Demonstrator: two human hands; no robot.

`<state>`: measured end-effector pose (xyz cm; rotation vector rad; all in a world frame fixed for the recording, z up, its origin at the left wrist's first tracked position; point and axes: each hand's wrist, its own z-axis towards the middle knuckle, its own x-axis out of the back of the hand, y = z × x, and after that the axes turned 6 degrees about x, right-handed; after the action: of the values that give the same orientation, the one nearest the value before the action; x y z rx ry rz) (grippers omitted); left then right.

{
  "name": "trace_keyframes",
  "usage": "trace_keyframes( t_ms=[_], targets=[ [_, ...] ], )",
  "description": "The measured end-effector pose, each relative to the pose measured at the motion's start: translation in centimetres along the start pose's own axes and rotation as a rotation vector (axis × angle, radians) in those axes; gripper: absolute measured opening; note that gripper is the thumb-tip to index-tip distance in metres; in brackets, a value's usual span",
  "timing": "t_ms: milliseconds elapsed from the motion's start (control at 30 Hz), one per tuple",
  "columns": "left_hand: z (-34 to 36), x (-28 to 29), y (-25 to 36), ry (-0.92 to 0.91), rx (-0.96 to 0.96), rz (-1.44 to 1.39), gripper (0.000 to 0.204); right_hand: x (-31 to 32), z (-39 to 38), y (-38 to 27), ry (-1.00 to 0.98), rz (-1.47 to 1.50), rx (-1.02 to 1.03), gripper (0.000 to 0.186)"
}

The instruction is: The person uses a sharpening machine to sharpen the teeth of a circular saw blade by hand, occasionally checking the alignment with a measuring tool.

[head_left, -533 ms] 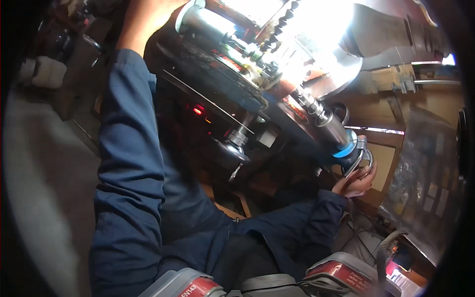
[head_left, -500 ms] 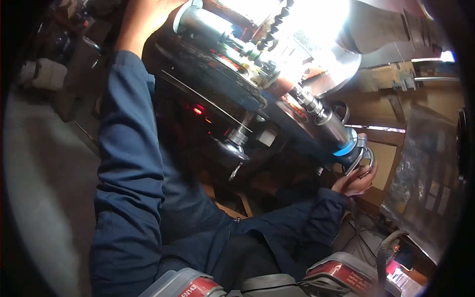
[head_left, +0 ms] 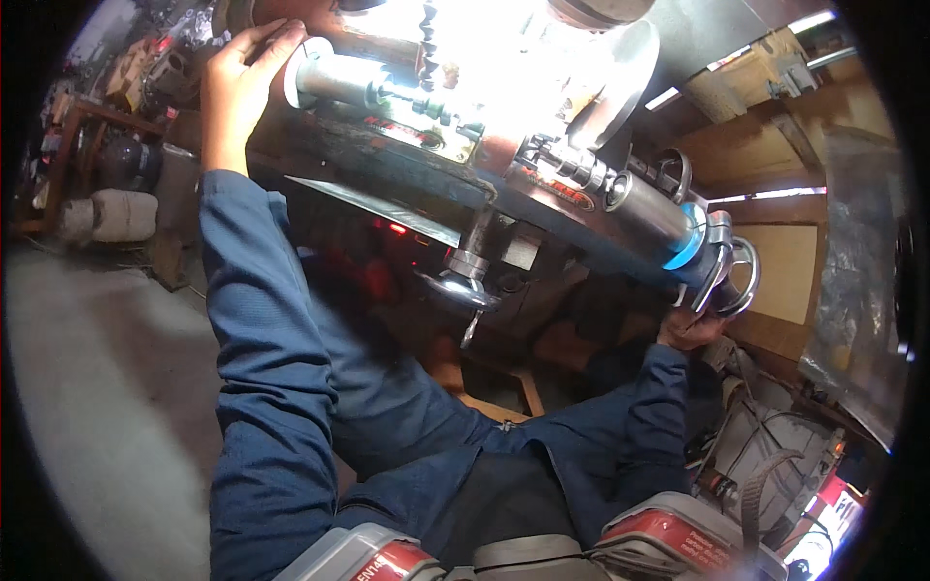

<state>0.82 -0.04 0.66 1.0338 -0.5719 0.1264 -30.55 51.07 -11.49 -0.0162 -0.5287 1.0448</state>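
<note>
A long machine with a dark metal bed [head_left: 407, 160] runs across in front of me, lit very brightly at its top. My left hand [head_left: 242, 82] is at its far left end, against the pale round flange [head_left: 294, 76] of a metal cylinder [head_left: 344, 79]. Its fingers curl beyond the rim, and what they grip is hidden. At the right end, a grey cylinder [head_left: 647, 215] carries a blue ring [head_left: 688, 237] and a curved chrome handle [head_left: 746, 281]. My right hand [head_left: 693, 327] closes from below at this handle, its fingers partly hidden.
A chrome handwheel [head_left: 463, 289] with a crank sticks out toward my lap. Clear plastic sheeting [head_left: 862, 310] hangs at the right beside wooden boards [head_left: 751, 160]. A white canister [head_left: 124, 215] stands on the left. Two respirator filters [head_left: 668, 533] edge the bottom of my view.
The view has shifted, bringing my whole left hand into sight. My right hand now sits lower beneath the chrome handle, with its fingers less visible. My left hand stays by the flange.
</note>
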Motion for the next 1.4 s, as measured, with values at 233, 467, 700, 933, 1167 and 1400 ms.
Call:
trace_keyframes(
  t_ms=[233, 467, 700, 933, 1167, 1400],
  targets=[
    [0.4, -0.6, -0.4, -0.021, 0.078, -0.134, 0.04, 0.4, -0.7, 5.1, -0.373, 0.116, 0.14, 0.038],
    [0.6, -0.8, 0.2, -0.014, 0.068, -0.009, 0.038, 0.6, 1.3, 4.1, -0.567, 0.045, 0.269, 0.038],
    [0.6, -1.0, 0.1, -0.051, 0.106, -0.113, 0.038, 1.2, 1.2, 3.3, -0.569, 0.019, 0.257, 0.038],
    [0.3, -1.5, 1.3, -0.013, 0.133, -0.068, 0.033, 1.2, 1.1, 2.5, -0.52, -0.011, 0.256, 0.038],
    [0.2, -1.4, 1.1, -0.014, 0.143, -0.113, 0.03, 1.9, 1.7, -0.7, -0.3, 0.091, 0.03, 0.043],
    [0.0, -1.2, 1.9, -0.001, 0.15, -0.079, 0.031, 2.1, 8.4, -5.4, -0.231, -0.182, 0.121, 0.047]
  ],
)
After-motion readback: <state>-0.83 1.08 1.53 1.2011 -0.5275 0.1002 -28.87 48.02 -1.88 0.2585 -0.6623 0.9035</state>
